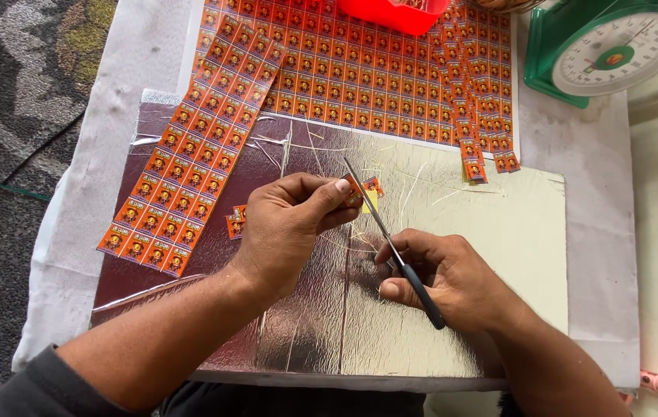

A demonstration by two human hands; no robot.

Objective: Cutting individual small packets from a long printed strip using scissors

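Here my left hand (286, 224) pinches a small orange label (354, 190) over the foil sheet (329, 324) while my right hand (445, 278), closed on the scissors (394, 247), sets the blades beside it — a slant would, I judge, cut into the print.

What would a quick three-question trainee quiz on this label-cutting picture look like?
1. True or false: the right hand holds a thin blade.
2. What does the left hand pinch? A) small orange labels B) a coin
3. What green thing stands at the top right?

Key: 1 true. 2 A. 3 a dial scale.
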